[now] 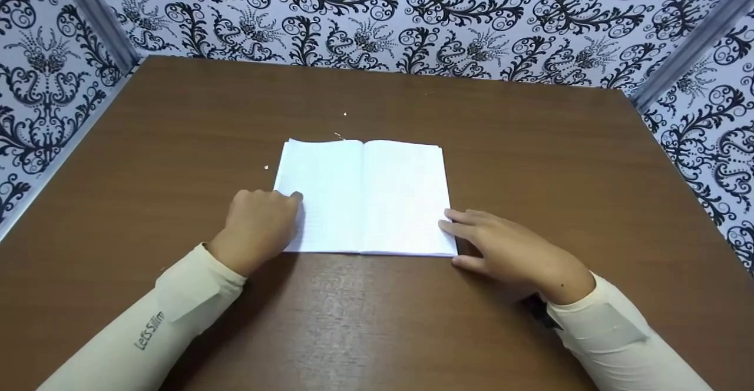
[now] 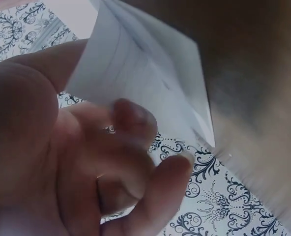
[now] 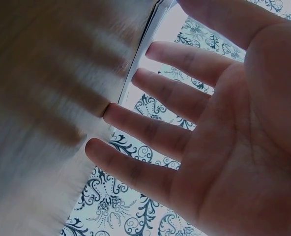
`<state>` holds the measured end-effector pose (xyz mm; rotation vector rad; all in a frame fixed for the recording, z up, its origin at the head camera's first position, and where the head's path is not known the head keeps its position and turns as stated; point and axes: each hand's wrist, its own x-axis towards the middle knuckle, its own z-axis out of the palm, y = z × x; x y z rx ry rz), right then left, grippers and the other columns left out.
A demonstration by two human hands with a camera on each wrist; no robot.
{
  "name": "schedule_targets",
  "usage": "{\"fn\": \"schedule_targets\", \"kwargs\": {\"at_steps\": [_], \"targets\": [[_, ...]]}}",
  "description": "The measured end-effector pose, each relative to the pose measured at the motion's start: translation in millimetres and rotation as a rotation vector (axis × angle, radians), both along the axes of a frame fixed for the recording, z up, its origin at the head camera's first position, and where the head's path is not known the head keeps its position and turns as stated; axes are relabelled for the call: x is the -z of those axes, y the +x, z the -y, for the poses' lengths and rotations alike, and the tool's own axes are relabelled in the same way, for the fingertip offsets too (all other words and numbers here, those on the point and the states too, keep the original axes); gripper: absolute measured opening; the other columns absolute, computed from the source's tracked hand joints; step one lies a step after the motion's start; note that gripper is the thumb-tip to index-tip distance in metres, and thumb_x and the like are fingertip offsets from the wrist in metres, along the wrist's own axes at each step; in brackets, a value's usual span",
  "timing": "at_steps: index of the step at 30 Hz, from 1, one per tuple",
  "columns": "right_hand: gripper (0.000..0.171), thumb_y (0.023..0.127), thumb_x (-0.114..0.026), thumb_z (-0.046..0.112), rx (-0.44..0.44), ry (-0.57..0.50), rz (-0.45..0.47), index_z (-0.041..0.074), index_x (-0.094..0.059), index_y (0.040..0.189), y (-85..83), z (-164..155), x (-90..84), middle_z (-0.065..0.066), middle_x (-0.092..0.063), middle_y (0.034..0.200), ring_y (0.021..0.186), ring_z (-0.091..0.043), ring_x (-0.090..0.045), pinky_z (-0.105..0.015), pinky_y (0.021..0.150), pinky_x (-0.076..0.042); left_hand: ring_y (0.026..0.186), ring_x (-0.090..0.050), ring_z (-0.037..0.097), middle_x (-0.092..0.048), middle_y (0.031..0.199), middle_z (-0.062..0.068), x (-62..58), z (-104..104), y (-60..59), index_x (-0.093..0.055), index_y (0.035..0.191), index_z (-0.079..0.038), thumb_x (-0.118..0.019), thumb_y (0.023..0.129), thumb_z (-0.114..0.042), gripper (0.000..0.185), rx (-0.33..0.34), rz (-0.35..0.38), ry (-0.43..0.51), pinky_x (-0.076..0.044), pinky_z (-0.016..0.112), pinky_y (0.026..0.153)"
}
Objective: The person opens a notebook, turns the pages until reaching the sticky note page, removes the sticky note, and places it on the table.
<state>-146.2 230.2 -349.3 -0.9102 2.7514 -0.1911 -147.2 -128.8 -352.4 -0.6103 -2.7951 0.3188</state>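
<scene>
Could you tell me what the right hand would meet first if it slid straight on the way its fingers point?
Most likely the open notebook: the right hand points left at its right edge, fingertips already about touching it.

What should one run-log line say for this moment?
left hand: curled on open notebook left page | right hand: fingers straight at right edge | table: brown

Only one legible marking: "Let'sSlim", printed in small grey letters running along the cream fabric sleeve (image 1: 147, 332) of the left forearm, readable in the head view alone. Faint ruled lines on the pages of the open white paper notebook (image 1: 364, 196), too washed out to yield any writing. No readable text in either wrist view, both blurred and close. No letters or numbers in the black-and-white floral patterned wall panels (image 1: 377, 20), ornament only.
</scene>
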Motion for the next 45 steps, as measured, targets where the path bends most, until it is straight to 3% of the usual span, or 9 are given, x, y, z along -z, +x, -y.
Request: {"fn": "schedule_targets", "kwargs": {"at_steps": [3, 7, 15, 19, 26, 31, 36, 39, 45], "targets": [[0.058, 0.096, -0.066, 0.03, -0.002, -0.002, -0.001, 0.006, -0.05, 0.146, -0.3, -0.3, 0.3, -0.016, -0.043, 0.156, 0.142, -0.04, -0.041, -0.055, 0.114, -0.035, 0.046, -0.031, 0.014, -0.048, 0.047, 0.005, -4.3, -2.1, 1.3, -0.059, 0.068, -0.004, -0.069, 0.089, -0.021, 0.028, -0.026, 0.02, -0.03, -0.034, 0.032, 0.038], [0.058, 0.096, -0.065, 0.031, 0.001, 0.0, 0.003, 0.007, -0.049, 0.147, -0.2, -0.3, -0.3, -0.015, -0.043, 0.156, 0.143, -0.04, -0.041, -0.055, 0.114, -0.035, 0.043, -0.041, 0.018, -0.052, 0.049, 0.008, -3.7, -7.5, -1.5, -0.06, 0.069, -0.004, -0.07, 0.09, -0.031, 0.036, -0.033, -0.007, 0.013, -0.038, 0.036, 0.039], [0.058, 0.096, -0.066, 0.03, -0.015, -0.001, -0.017, 0.006, -0.05, 0.146, -0.7, -0.7, -0.2, -0.016, -0.044, 0.155, 0.142, -0.04, -0.042, -0.055, 0.113, -0.037, 0.053, -0.058, 0.029, -0.06, 0.067, 0.012, 0.2, -29.6, -11.7, -0.068, 0.083, -0.004, -0.068, 0.089, -0.046, 0.043, 0.023, -0.131, 0.162, -0.043, 0.042, 0.041], [0.058, 0.095, -0.067, 0.03, -0.016, -0.004, -0.022, 0.005, -0.051, 0.145, -0.7, -1.2, 0.2, -0.017, -0.045, 0.154, 0.141, -0.041, -0.043, -0.055, 0.113, -0.036, 0.063, -0.062, 0.032, -0.064, 0.08, 0.014, -1.3, -46.8, -14.4, -0.07, 0.093, -0.005, -0.069, 0.088, -0.048, 0.043, 0.059, -0.14, 0.213, -0.048, 0.044, 0.045], [0.058, 0.095, -0.067, 0.03, -0.017, -0.001, -0.025, 0.006, -0.051, 0.145, -0.4, -1.0, 0.5, -0.016, -0.045, 0.154, 0.141, -0.039, -0.045, -0.054, 0.112, -0.038, 0.077, -0.067, 0.033, -0.068, 0.099, 0.014, -4.9, -76.2, -15.1, -0.069, 0.112, -0.008, -0.067, 0.087, -0.058, 0.056, 0.078, -0.02, 0.184, -0.054, 0.048, 0.059], [0.057, 0.095, -0.067, 0.031, -0.023, -0.005, -0.031, 0.006, -0.052, 0.145, -0.7, -0.3, -0.6, -0.016, -0.046, 0.154, 0.14, -0.038, -0.045, -0.054, 0.111, -0.039, 0.105, -0.065, 0.042, -0.064, 0.124, 0.018, -6.8, -91.8, -14.3, -0.059, 0.136, -0.011, -0.062, 0.084, -0.071, 0.079, 0.052, 0.183, 0.091, -0.054, 0.055, 0.081], [0.057, 0.096, -0.066, 0.031, -0.018, 0.003, -0.024, 0.007, -0.051, 0.146, -0.9, 0.7, -1.7, -0.014, -0.045, 0.155, 0.141, -0.039, -0.044, -0.055, 0.111, -0.039, 0.132, -0.05, 0.05, -0.049, 0.149, 0.019, -4.4, -99.8, -14.1, -0.046, 0.15, -0.017, -0.058, 0.083, -0.076, 0.09, 0.037, 0.347, 0.031, -0.049, 0.06, 0.097], [0.057, 0.096, -0.065, 0.031, -0.018, 0.002, -0.026, 0.008, -0.051, 0.146, -1.0, 0.8, -1.4, -0.014, -0.045, 0.155, 0.141, -0.039, -0.044, -0.055, 0.111, -0.039, 0.137, -0.044, 0.051, -0.042, 0.156, 0.019, -2.3, -101.1, -13.5, -0.043, 0.152, -0.019, -0.06, 0.082, -0.075, 0.091, 0.033, 0.389, 0.021, -0.047, 0.061, 0.1], [0.057, 0.096, -0.066, 0.03, -0.019, -0.012, -0.023, 0.006, -0.051, 0.146, 0.1, -1.7, 0.9, -0.016, -0.045, 0.155, 0.141, -0.041, -0.044, -0.055, 0.112, -0.037, 0.137, -0.043, 0.052, -0.04, 0.157, 0.018, 0.2, -102.0, -13.4, -0.041, 0.153, -0.019, -0.059, 0.082, -0.075, 0.091, 0.05, 0.403, -0.015, -0.047, 0.06, 0.102]]}}
